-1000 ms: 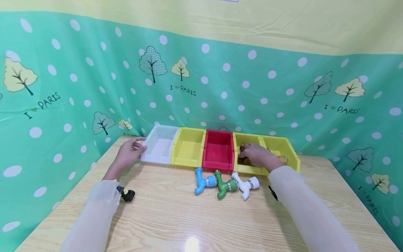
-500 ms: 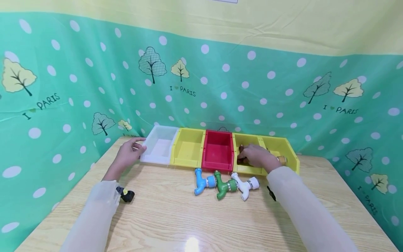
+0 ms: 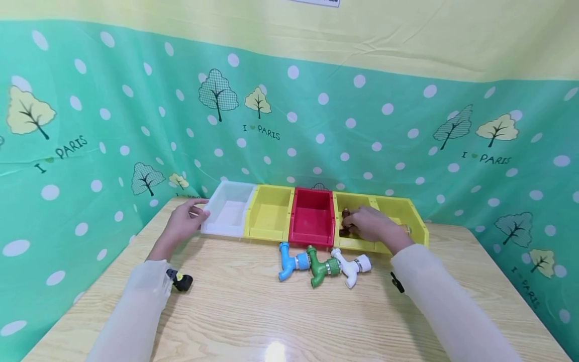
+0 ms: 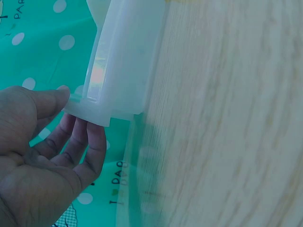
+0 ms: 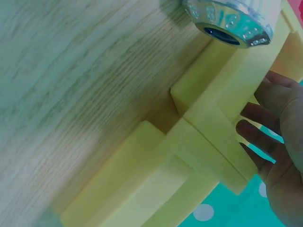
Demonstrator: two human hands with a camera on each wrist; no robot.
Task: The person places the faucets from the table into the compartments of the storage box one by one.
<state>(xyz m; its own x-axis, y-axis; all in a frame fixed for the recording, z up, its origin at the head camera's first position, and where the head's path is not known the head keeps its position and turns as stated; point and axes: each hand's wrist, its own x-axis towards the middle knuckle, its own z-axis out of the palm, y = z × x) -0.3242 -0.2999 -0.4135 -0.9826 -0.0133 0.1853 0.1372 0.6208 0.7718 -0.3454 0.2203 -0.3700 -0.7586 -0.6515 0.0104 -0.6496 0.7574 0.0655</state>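
My left hand [image 3: 183, 221] holds the outer rim of the white bin [image 3: 229, 203] at the left end of the row. In the left wrist view, its thumb lies on the rim of the bin [image 4: 125, 61] and its fingers curl underneath. My right hand [image 3: 368, 223] reaches into a yellow bin [image 3: 356, 201], fingers around a dark brown tap [image 3: 346, 213] mostly hidden beneath them. From the right wrist, the hand [image 5: 284, 127] shows behind the yellow wall [image 5: 213, 137], which covers the fingertips. A blue tap [image 3: 289, 261], green tap [image 3: 320, 266] and white tap [image 3: 350, 266] lie before the row.
Another yellow bin [image 3: 269, 206] and a red bin [image 3: 312, 213] stand in the middle of the row. The rightmost yellow bin [image 3: 418, 226] contains an orange-ended piece partly hidden by the right wrist. A dotted green curtain [image 3: 289, 115] hangs behind the wooden table [image 3: 235, 311].
My right hand shifts very slightly within the yellow bin, and a little more of the brown tap shows. The left hand keeps its place on the white bin.
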